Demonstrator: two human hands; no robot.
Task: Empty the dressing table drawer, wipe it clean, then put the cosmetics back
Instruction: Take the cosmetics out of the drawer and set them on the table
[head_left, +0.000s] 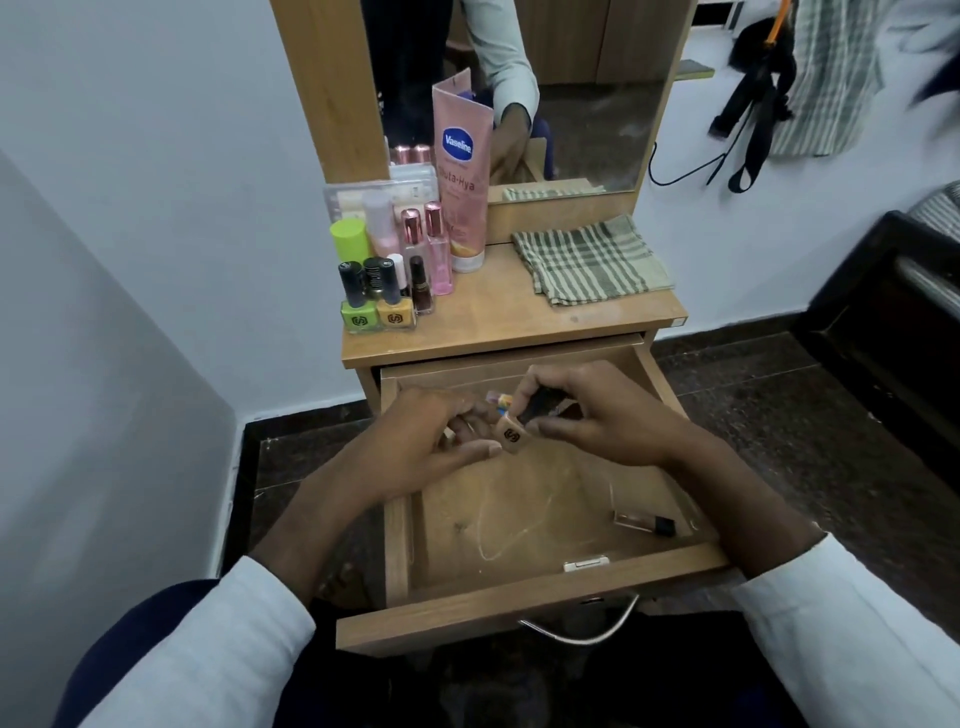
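Note:
The wooden drawer (530, 605) is pulled out below the dressing table top (519, 322). Both hands hover over its far part. My right hand (597, 415) pinches a peach nail polish bottle (510, 435) by its black cap. My left hand (426, 436) has curled fingers around small items, one of them colourful (501, 400); what they are I cannot make out. A small clear vial with a black cap (644, 522) lies at the drawer's right side. Several cosmetics stand on the table's left: nail polishes (376, 306), pink bottles (431, 244), a pink Vaseline tube (462, 171).
A green checked cloth (587, 260) lies folded on the table's right half. The mirror (571, 93) rises behind. A white wall corner stands left; a dark piece of furniture (883, 332) stands right. Bags and cloth hang on the right wall (779, 93). A metal handle (582, 631) juts from the drawer front.

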